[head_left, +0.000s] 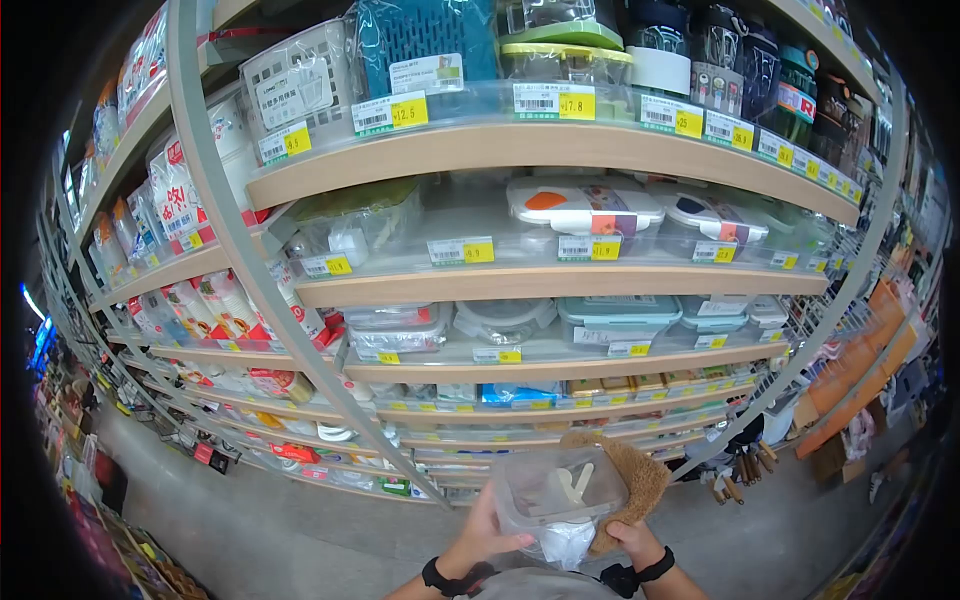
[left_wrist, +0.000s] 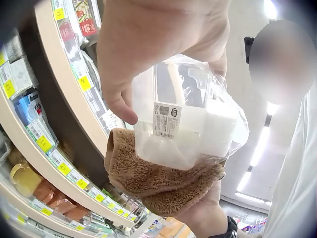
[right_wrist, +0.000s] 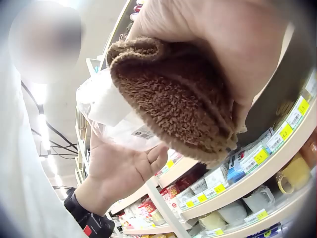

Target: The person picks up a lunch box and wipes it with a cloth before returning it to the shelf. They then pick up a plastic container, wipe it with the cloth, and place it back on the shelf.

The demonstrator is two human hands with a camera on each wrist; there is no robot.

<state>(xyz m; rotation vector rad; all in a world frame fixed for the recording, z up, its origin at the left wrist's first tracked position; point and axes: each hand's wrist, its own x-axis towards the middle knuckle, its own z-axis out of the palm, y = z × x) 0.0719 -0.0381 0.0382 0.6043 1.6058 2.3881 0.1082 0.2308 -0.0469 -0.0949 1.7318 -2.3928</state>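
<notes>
Bright overhead strip lights, dark warped edges

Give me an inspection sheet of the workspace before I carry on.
Surface: no worktop seen; the clear container is held above the grey floor.
Job's things: clear container, with a brown cloth against its side.
Clutter: lidded boxes and bottles, all on shelves.
Hands: left hand grips the container; right hand grips the cloth.
Cables: nothing seen near the hands.
Surroundings: store aisle; yellow price labels along the shelf edges.
</notes>
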